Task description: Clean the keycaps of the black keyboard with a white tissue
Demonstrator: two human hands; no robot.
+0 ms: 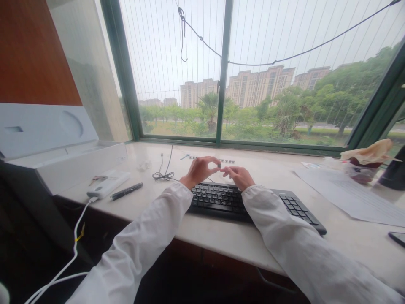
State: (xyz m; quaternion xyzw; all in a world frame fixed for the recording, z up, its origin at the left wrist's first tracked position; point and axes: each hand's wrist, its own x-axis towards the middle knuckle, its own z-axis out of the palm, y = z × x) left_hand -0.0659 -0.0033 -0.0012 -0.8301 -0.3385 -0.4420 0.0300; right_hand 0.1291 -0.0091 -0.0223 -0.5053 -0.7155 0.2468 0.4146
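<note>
Both my hands hover over the far edge of a black keyboard on a pale stone sill. My left hand pinches a small dark keycap between thumb and fingers. My right hand is close beside it, its fingertips curled and reaching toward the same keycap. Behind the hands lies a row of small loose keycaps. Both arms wear white sleeves.
An open white box stands at the left, with a white power bank, its cable and a black pen beside it. A coiled black cable lies near the window. Papers, a cup and a phone edge sit at the right.
</note>
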